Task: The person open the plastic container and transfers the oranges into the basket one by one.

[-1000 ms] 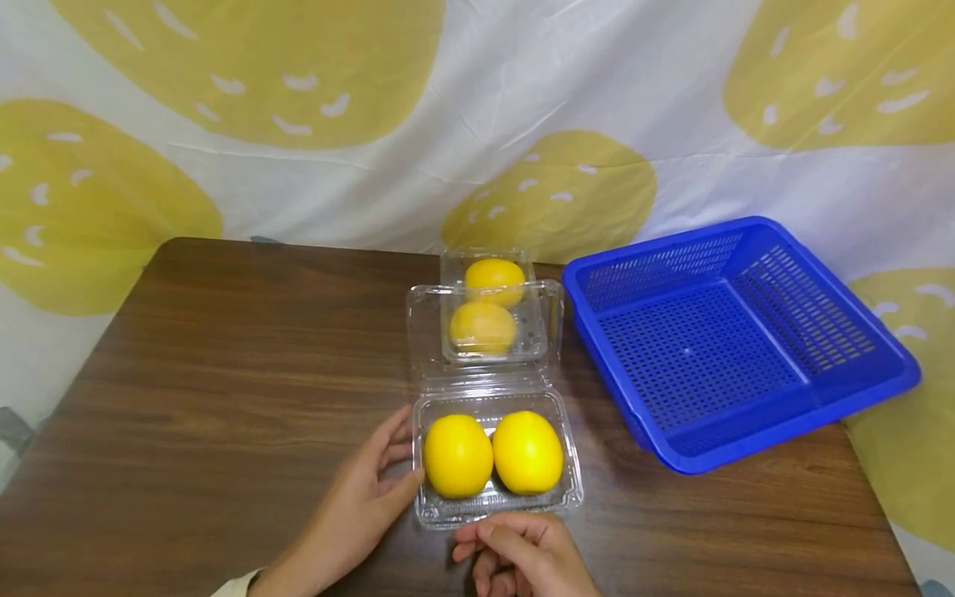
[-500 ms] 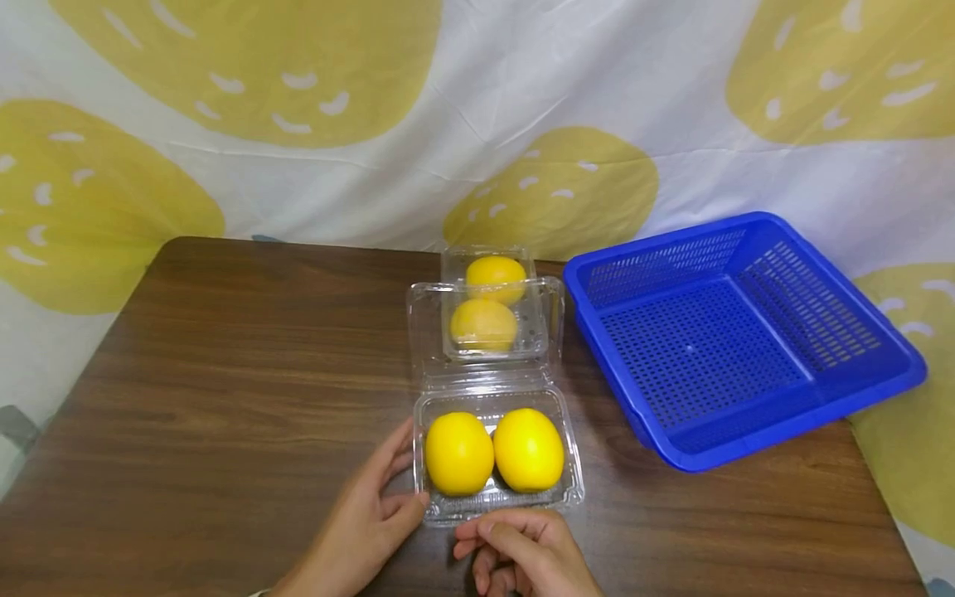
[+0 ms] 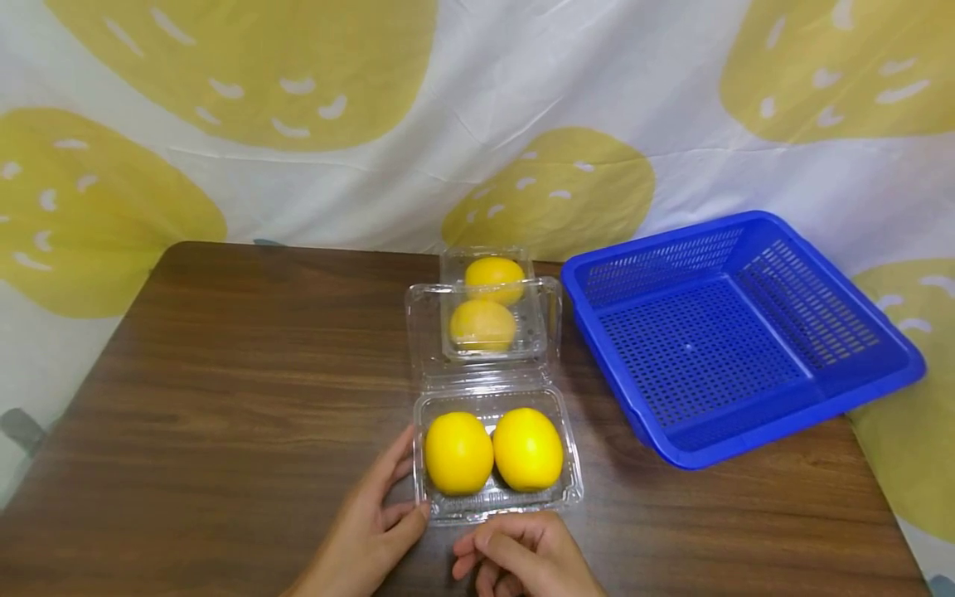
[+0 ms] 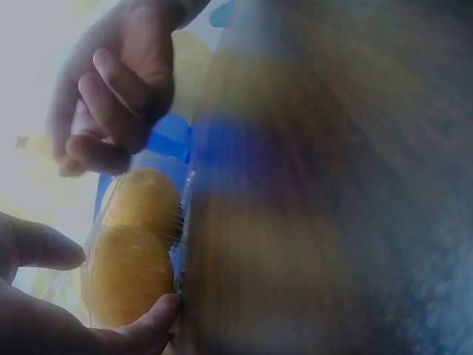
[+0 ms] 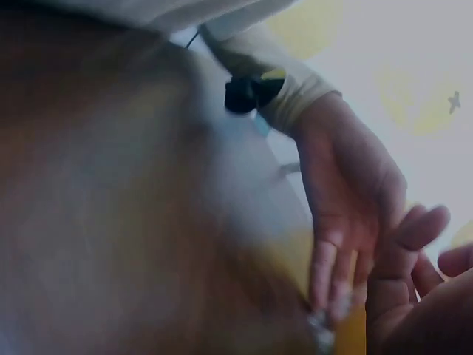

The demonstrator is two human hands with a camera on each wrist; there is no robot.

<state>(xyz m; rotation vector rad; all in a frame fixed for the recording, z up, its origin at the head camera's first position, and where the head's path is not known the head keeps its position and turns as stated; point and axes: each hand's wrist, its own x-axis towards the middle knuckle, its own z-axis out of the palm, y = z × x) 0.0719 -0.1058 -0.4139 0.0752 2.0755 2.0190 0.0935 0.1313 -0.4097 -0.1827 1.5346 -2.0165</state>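
Note:
In the head view, an opened clear plastic clamshell box [image 3: 487, 401] lies on the table with two round yellow fruits [image 3: 458, 453] side by side in its base. Its lid [image 3: 433, 356] is tipped back. My left hand [image 3: 369, 526] rests along the box's left side, fingers fairly straight, thumb tip at the near left corner. The left wrist view shows the fruits [image 4: 126, 274] through the plastic between thumb and finger. Just in front of the box's near edge is my right hand [image 3: 525, 555], fingers loosely curled and holding nothing.
Behind the raised lid sits a second clear box [image 3: 531, 340] with two yellow fruits [image 3: 495, 279]. At the right stands a blue perforated basket [image 3: 694, 356]. A cloth with a yellow print [image 3: 552, 182] hangs behind the brown table [image 3: 246, 373].
The left thumb has slid a little along the box's left edge towards the near corner. My right hand, the boxes and the fruits stay practically where they were.

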